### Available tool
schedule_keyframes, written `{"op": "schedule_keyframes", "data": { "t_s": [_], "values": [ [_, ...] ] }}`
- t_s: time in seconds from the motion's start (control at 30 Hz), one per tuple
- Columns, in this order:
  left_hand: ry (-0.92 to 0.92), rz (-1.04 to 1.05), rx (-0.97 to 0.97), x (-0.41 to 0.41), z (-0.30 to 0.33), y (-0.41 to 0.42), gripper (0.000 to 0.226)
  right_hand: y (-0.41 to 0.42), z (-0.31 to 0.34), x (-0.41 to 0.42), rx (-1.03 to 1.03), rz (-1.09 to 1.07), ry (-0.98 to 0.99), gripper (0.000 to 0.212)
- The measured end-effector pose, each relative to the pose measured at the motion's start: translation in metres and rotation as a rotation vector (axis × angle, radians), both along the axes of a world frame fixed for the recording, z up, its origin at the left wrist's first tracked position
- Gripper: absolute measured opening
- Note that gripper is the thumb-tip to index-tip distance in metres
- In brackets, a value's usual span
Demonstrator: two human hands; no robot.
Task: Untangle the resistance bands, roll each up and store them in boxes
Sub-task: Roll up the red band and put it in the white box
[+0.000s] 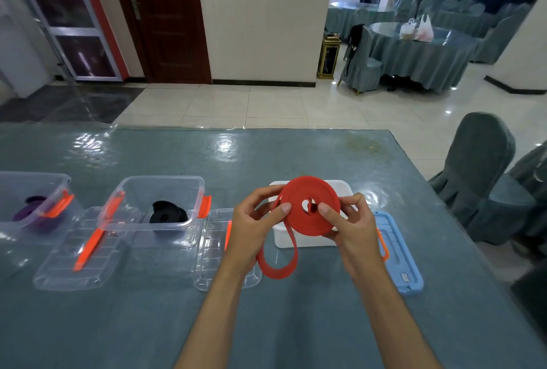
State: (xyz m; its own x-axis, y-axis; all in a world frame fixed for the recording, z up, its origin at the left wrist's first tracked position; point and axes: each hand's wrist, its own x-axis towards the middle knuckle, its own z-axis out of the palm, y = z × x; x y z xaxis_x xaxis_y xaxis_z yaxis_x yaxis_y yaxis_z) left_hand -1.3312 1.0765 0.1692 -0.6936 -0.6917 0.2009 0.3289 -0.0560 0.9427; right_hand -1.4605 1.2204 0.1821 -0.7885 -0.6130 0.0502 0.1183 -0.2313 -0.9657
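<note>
A red resistance band point(307, 194) is wound into a flat coil that I hold up over the white box point(302, 240). My left hand point(254, 220) pinches the coil's left edge, thumb on its face. My right hand point(352, 220) grips the right side with the thumb near the centre hole. A loose red loop hangs from the coil down to the table at the bottom. A clear box point(165, 182) holds a rolled black band point(168, 214). At the far left another clear box point(32, 179) holds a purple band point(32, 212).
Two clear lids point(80, 253) point(213, 253) with orange clips lie flat in front of the boxes. A blue lid point(399, 256) lies right of the white box. Covered chairs point(479, 179) stand past the table's right edge.
</note>
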Motion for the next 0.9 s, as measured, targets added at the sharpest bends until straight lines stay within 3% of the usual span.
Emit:
{"op": "schedule_keyframes", "data": {
  "t_s": [0.13,0.23,0.4,0.63,0.73,0.9],
  "values": [
    [-0.029,0.023,0.039,0.001,-0.003,-0.007,0.034,0.008,-0.001,-0.014,0.117,0.103,0.083,0.041],
    [-0.065,-0.086,0.048,0.006,0.000,-0.010,0.037,0.017,0.003,-0.024,0.157,0.200,0.105,0.043],
    [-0.102,-0.215,-0.029,0.000,-0.001,-0.003,0.040,0.026,0.011,-0.034,0.290,0.427,0.206,0.067],
    [-0.183,-0.184,-0.053,-0.005,-0.014,-0.002,0.035,0.029,-0.002,-0.033,0.209,0.233,0.100,0.059],
    [-0.171,-0.188,0.038,-0.003,-0.022,-0.004,0.029,0.029,-0.004,-0.034,0.162,0.171,0.044,0.058],
    [-0.138,-0.175,0.122,-0.008,-0.025,0.004,0.042,0.023,-0.008,-0.031,0.100,0.110,-0.011,0.059]
  ]
}}
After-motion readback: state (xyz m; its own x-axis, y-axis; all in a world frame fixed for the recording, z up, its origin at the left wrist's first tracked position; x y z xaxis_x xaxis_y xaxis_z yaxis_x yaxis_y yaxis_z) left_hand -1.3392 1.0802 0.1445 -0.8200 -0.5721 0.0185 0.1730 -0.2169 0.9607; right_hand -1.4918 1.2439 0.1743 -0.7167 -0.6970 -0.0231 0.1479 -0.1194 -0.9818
